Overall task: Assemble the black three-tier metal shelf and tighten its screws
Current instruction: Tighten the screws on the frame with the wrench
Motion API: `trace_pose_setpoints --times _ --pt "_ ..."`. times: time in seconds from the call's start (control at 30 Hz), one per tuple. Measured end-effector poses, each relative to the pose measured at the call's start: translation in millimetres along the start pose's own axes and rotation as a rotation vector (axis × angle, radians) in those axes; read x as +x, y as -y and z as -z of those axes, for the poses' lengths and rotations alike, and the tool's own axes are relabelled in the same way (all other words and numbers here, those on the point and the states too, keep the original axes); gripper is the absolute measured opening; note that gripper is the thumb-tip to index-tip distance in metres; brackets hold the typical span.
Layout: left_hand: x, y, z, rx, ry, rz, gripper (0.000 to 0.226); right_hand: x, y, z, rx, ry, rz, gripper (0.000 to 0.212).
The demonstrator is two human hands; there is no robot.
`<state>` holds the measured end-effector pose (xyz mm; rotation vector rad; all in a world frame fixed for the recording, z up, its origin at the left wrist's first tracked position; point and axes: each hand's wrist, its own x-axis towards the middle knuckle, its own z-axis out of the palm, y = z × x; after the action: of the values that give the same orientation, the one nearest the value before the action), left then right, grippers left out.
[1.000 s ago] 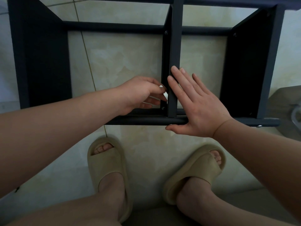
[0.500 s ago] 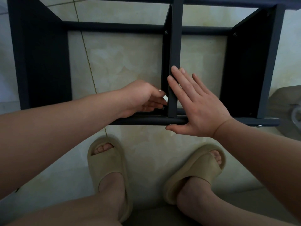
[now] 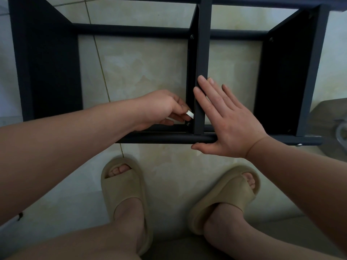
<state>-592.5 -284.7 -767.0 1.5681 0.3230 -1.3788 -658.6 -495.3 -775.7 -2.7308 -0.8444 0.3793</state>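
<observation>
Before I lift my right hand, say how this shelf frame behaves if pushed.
Probably stiff: the shelf frame is metal bars and panels. On glossy floor tiles it would likely slide, not tip. The middle panel may wobble: the right hand braces it while the left hand holds a tool at its screw.

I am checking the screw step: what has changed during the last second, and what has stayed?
The left hand turned a little, and its fingers carried the small pale tool downward, closer to the screw at the foot of the middle panel; they held it throughout. The right hand stayed flat against that panel. The shelf and slippers did not move.
</observation>
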Motion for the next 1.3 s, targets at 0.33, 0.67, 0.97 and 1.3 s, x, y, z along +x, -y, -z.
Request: trace_pose_setpoints --times 0.33,0.67,0.97,1.3 --pt "-5 2 3 0.129 0.008 -0.037 0.017 0 0 -1 0.001 0.019 0.000 0.114" --pt "-8 4 6 0.297 0.028 -0.130 0.017 0 -1 -1 -0.002 0.008 0.001 0.114" --pt "-11 8 6 0.374 0.059 -0.158 0.013 0 0 1 -0.009 0.022 0.001 0.114" --pt "-4 15 21 0.502 -0.003 -0.176 0.015 0 0 1 -0.004 0.030 -0.001 0.114"
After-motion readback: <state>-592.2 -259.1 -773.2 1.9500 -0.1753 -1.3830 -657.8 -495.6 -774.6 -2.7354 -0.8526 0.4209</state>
